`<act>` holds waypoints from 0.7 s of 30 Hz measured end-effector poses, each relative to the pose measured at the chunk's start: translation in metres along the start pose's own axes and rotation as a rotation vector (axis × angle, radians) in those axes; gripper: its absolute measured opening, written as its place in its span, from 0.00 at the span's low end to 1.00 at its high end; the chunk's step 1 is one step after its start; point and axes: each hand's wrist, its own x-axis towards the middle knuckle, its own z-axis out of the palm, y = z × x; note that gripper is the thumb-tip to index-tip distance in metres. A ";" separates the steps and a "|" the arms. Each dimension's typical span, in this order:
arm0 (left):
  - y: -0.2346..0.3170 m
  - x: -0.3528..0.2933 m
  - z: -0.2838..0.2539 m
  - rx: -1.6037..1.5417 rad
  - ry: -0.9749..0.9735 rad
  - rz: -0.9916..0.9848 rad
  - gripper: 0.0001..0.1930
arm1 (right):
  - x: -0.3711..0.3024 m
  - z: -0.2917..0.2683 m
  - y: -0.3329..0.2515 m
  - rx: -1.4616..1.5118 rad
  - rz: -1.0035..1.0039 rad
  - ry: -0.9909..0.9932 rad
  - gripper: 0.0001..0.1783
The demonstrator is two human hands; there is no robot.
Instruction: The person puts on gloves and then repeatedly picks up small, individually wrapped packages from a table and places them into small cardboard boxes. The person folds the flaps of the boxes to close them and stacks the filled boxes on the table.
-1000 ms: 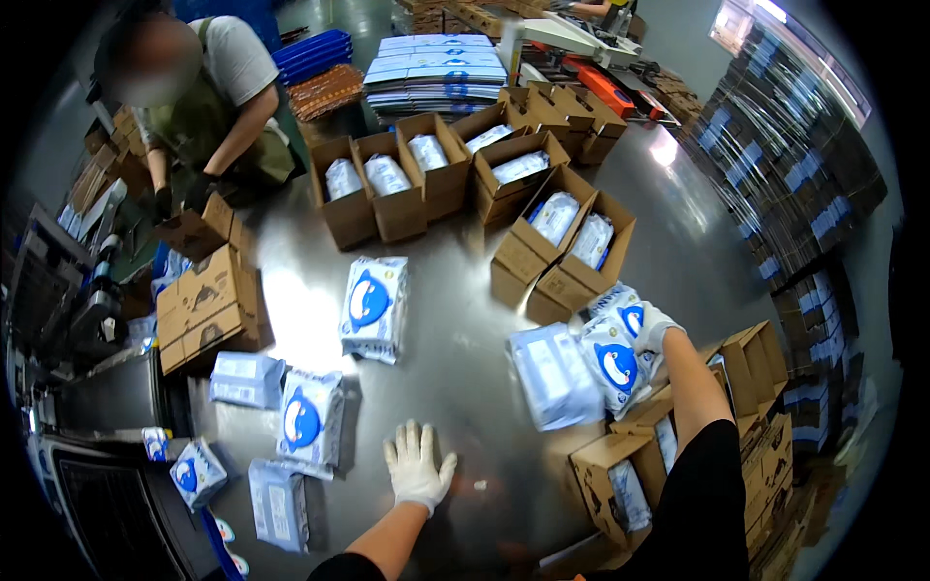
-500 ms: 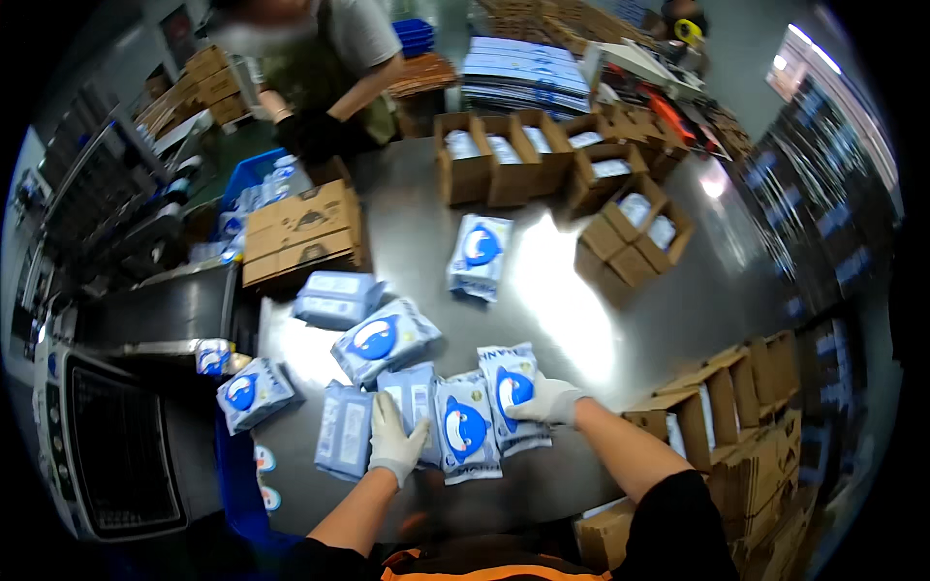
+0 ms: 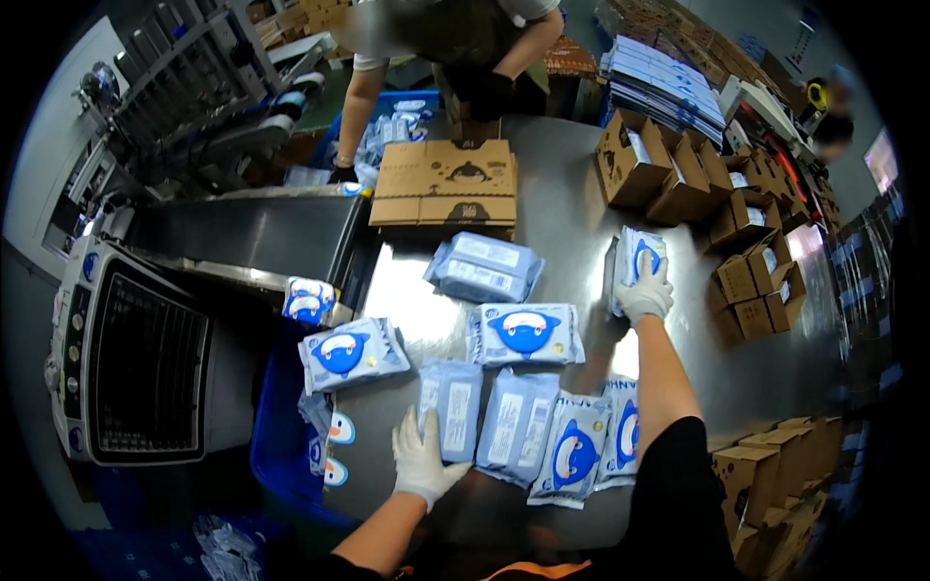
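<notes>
My left hand (image 3: 423,462), in a white glove, has its fingers spread beside the leftmost wipes pack (image 3: 449,412) of a row, the thumb by its near end. To the right in that row lie another label-up pack (image 3: 518,426) and two with a blue cartoon whale, one whale pack (image 3: 572,450) in front and one whale pack (image 3: 621,434) partly behind my right forearm. Farther off, my gloved right hand (image 3: 647,293) grips a whale-print wipes pack (image 3: 635,254), tilted on the metal table. More packs lie between: a sideways whale pack (image 3: 525,332) and a label-up pack (image 3: 484,266).
Left are another whale pack (image 3: 354,351), a blue bin (image 3: 276,455) and a dark conveyor (image 3: 242,232). A cardboard carton (image 3: 444,184) stands at the far edge, where a co-worker reaches into a blue crate (image 3: 334,131). Open boxes (image 3: 630,165) line the far right; more cartons (image 3: 760,465) stand near right.
My right hand has left the row's right end and taken hold of the farther pack. My left hand has shifted to the row's left end. The view has swung left; the co-worker now reaches toward the crate.
</notes>
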 end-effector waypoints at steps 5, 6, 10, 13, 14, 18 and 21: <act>-0.032 0.027 -0.003 -0.042 0.018 0.141 0.58 | -0.093 -0.016 0.065 0.040 -0.467 -0.193 0.50; -0.032 0.035 -0.002 -0.036 0.039 0.209 0.58 | -0.110 -0.001 0.085 0.113 -0.570 -0.185 0.51; -0.027 0.055 -0.016 0.048 -0.063 0.225 0.60 | -0.163 -0.037 0.086 0.187 -0.620 -0.367 0.39; -0.017 0.064 -0.028 0.097 -0.149 0.270 0.65 | -0.226 -0.066 0.127 0.086 -0.606 -0.038 0.29; -0.007 0.059 -0.033 0.143 -0.156 0.255 0.63 | -0.258 -0.070 0.155 0.249 -0.533 0.034 0.27; 0.003 0.007 -0.028 -0.048 0.131 0.381 0.42 | -0.414 -0.070 0.284 0.388 0.205 -0.060 0.27; 0.019 -0.021 -0.008 -0.134 0.158 0.621 0.36 | -0.536 -0.062 0.375 0.075 0.586 -0.064 0.42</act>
